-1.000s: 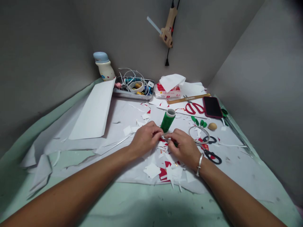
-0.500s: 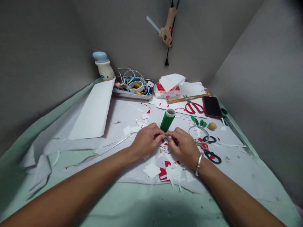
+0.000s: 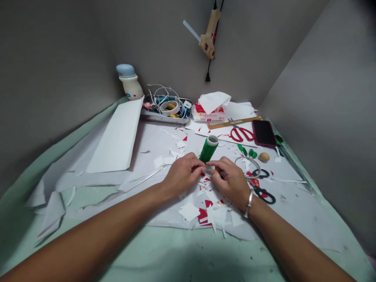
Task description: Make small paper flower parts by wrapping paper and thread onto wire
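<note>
My left hand (image 3: 185,172) is closed in a pinch, thumb against forefinger, on something too small to make out. Thin silver wires (image 3: 147,179) run from the lower left up to behind this hand. Opposite it, my right hand (image 3: 230,178) is curled, its forefinger reaching to the left fingertips and its thumb lower and a little apart. A dark green bit shows under its curled fingers, but what it is stays hidden. Just behind the fingertips stands a spool of green thread (image 3: 209,149), upright and slightly tilted. White and red paper scraps (image 3: 189,211) lie around and below both hands.
Right of my hands are a wire ring (image 3: 259,166), black-handled scissors (image 3: 264,195), green leaf shapes (image 3: 242,149) and a tan ball (image 3: 264,157). Farther back lie red scissors (image 3: 248,134), a phone (image 3: 264,132), a ruler (image 3: 226,124), tissues (image 3: 208,116) and a metal tray (image 3: 164,116).
My right thumb has drawn away from the forefinger, widening the gap beside the left fingertips. My left hand keeps its pinch. The whole view has shifted slightly.
</note>
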A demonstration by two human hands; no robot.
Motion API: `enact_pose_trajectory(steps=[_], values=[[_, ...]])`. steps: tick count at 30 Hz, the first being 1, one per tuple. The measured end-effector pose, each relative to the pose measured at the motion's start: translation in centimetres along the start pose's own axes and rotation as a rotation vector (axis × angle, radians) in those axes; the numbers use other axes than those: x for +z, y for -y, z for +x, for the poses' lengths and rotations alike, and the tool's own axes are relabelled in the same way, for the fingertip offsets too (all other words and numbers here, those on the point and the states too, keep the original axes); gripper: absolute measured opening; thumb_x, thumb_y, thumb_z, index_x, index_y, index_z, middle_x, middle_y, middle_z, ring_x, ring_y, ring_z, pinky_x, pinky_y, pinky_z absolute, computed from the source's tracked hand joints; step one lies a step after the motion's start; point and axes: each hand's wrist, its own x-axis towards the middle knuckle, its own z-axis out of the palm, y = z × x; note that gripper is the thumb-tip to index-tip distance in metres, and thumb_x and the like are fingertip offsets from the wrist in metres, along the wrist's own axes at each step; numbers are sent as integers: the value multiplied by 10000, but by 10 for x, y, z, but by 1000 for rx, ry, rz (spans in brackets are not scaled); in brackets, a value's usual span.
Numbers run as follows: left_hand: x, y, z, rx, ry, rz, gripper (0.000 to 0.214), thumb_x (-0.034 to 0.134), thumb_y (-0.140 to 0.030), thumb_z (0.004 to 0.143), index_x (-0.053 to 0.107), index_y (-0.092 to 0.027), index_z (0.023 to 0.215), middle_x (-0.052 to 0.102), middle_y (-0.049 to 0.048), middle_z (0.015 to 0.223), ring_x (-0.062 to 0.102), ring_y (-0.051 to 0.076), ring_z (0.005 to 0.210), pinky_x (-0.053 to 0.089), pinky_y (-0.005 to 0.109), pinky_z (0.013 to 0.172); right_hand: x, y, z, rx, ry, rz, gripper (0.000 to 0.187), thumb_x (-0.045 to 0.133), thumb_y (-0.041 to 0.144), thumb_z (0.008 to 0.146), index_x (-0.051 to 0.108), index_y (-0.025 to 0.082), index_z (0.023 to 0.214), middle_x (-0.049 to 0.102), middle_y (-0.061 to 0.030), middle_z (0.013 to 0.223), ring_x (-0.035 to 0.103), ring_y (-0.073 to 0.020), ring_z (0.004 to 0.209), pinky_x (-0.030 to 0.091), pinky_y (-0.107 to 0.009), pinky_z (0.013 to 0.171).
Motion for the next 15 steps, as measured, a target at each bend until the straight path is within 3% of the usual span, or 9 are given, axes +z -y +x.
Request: enact_pose_trajectory(steps=[11,15], values=[[-4,1,3,-16,-42,101,180,557,-188,871,734,-181,842,610,35,837,578,161,769,453,313,726,2,-3,-1,-29,118,-74,283,524,77,792,717,171,975,599,-44,779,572,-196,751,448,-312,702],[-5,2,3,-22,-44,69,184,555,-187,871,737,-199,850,623,32,846,586,166,793,459,314,738,-1,0,0,-13,62,10,256,524,87,810,710,180,960,571,-21,742,557,-168,697,448,-281,662]])
